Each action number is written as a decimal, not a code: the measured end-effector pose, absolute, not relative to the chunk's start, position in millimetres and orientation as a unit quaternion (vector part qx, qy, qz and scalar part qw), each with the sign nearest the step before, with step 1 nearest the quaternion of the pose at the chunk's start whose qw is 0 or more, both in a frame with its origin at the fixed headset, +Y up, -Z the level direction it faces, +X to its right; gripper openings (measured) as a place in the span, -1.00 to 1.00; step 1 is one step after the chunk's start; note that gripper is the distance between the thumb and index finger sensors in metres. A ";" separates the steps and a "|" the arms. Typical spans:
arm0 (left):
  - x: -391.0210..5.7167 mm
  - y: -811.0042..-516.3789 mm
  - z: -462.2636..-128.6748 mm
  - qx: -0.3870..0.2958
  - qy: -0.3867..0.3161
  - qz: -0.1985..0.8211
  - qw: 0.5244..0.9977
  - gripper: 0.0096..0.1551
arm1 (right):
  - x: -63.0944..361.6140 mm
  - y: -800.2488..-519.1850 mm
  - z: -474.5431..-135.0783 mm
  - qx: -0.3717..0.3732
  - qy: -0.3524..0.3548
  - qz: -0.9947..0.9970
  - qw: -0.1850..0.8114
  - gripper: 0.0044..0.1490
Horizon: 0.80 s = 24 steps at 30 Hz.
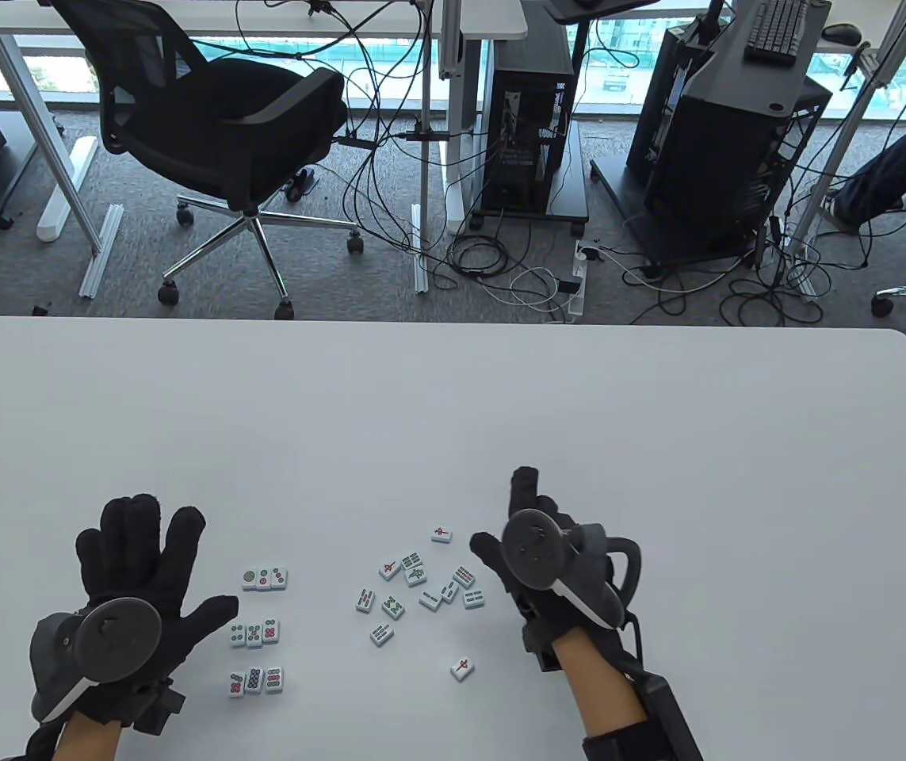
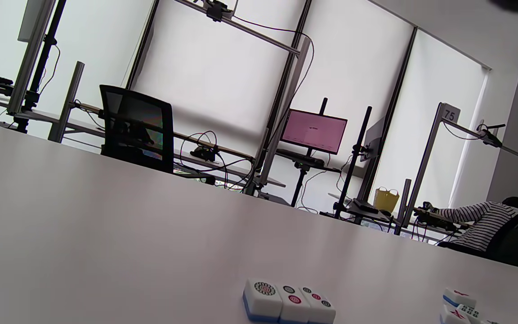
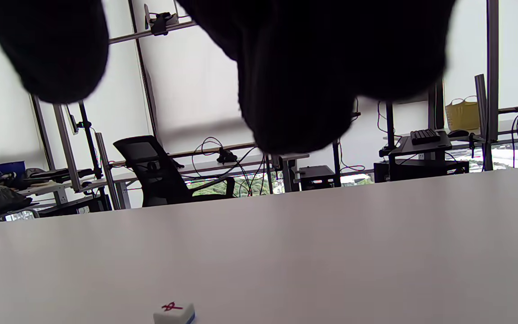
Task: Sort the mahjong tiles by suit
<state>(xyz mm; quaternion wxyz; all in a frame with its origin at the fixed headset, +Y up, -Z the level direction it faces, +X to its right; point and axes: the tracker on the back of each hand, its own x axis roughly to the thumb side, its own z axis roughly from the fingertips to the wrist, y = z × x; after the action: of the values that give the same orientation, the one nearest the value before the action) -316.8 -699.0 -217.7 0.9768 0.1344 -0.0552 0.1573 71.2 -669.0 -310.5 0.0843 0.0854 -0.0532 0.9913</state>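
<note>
Three rows of three circle-suit tiles lie face up beside my left hand: the top row [image 1: 265, 578], the middle row [image 1: 254, 632] and the near row [image 1: 254, 680]. My left hand [image 1: 139, 555] lies flat on the table to their left, fingers spread, holding nothing. A loose cluster of bamboo tiles [image 1: 413, 588] sits in the middle. Red-marked tiles lie apart from one another: one far [image 1: 441, 533] and one near [image 1: 462, 668]. My right hand [image 1: 517, 515] hovers just right of the cluster, index finger stretched forward, nothing in it. The left wrist view shows the top circle row [image 2: 288, 302]. The right wrist view shows one red-marked tile [image 3: 174, 312] below my fingers [image 3: 295, 90].
The white table [image 1: 453, 412] runs far beyond the tiles on all sides, with its rounded corner at the right. Behind it stand a black office chair [image 1: 223, 127], computer towers and floor cables. A seated person in a striped top [image 2: 484, 222] is at another desk.
</note>
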 end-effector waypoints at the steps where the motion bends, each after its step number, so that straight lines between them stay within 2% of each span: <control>1: -316.8 -698.6 -217.5 0.135 -0.056 0.158 0.976 0.17 | 62.3 -674.1 -313.3 0.086 -0.046 0.992 0.076 0.06; 5: -316.7 -696.4 -216.4 0.140 -0.060 0.165 0.974 0.16 | 15.2 -709.0 -326.7 0.096 0.017 0.995 0.010 -0.23; 9: -318.7 -694.8 -215.7 0.144 -0.060 0.174 0.972 0.15 | -12.9 -736.1 -334.7 0.090 0.065 0.992 -0.058 -0.34; 16: -320.4 -694.1 -216.0 0.141 -0.061 0.188 0.970 0.15 | -32.7 -755.3 -343.3 0.066 0.139 0.985 -0.079 -0.28; 24: -320.3 -694.7 -216.0 0.141 -0.066 0.190 0.969 0.14 | -43.4 -762.2 -345.5 0.056 0.167 0.980 -0.098 -0.25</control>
<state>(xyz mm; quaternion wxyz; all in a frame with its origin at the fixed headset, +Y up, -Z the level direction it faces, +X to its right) -320.3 -694.7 -216.0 0.9694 0.1407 -0.0655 0.1903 -43.4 -762.2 -345.5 -0.0978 0.0562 0.1667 0.9795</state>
